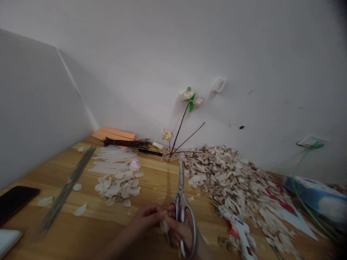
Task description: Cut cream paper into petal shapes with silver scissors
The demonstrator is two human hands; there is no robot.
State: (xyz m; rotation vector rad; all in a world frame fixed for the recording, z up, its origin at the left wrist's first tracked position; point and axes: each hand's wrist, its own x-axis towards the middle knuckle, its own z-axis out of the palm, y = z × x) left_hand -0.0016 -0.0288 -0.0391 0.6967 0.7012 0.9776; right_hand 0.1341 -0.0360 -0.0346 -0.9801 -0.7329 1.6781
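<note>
Held the silver all-metal scissors [182,193] in the right hand [184,229], with fingers wrapped at the looped handles and blades pointing away over the light striped-wood tabletop [155,175]. Had the left hand [148,216] just left of the scissors' handles, with fingertips drawn narrow on a small translucent off-white petal [164,226], right thumb beside them. Couldn't make out exact fingertip contact; partly hidden, blurred. Saw a loose cluster of cream-white petals [119,184] left of the scissors, and a long grey thin-wire bundle [71,189] farther left. Spotted a dark-brown twig-like stem bundle [124,143] on folded orange paper [116,133], beyond and left of the scissors. Noted a large heap of brownish-white dried petals [222,173] right of the scissors, and a white glue gun with red-orange parts [241,231] on the near right. Found a tall brown-stemmed spray with white blooms and green leaves [182,121] standing beyond the scissors' tips, against the plain white wall [141,65].
</note>
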